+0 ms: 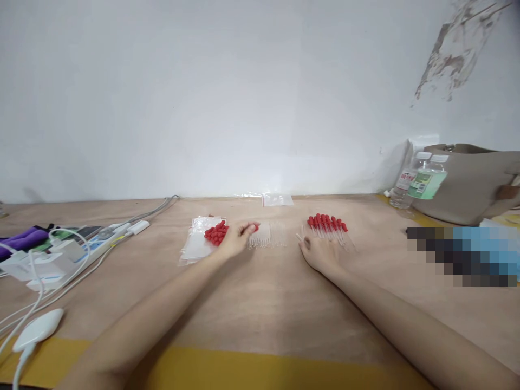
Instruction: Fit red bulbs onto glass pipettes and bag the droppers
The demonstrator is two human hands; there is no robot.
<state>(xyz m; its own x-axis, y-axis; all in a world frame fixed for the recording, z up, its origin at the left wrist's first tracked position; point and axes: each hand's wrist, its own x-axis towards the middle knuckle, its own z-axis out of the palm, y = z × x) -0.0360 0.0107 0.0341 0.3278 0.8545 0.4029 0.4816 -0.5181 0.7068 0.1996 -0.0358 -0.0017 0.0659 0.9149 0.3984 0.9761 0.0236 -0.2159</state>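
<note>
Between the thumb and fingertips of my left hand point(238, 238) is a red rubber dropper bulb point(255, 227). Just left of that hand, a pile of red bulbs point(215, 234) rests on white plastic bags point(195, 246). Clear glass dropper tubes point(266, 236) lie side by side between my two hands. My right hand point(319, 252) is closed in a pinch low over the table, with what looks like a thin clear tube point(299, 236) at its fingertips. Behind it, several droppers with red bulbs point(326, 223) lie in a row, their tubes pointing toward me.
A power strip point(99, 244) with white chargers point(51, 262) and cables lies left, near a purple item point(26, 238). Plastic bottles point(428, 176) and a beige bag point(475, 184) stand at the back right. A small clear bag point(278, 200) lies by the wall point(260, 97).
</note>
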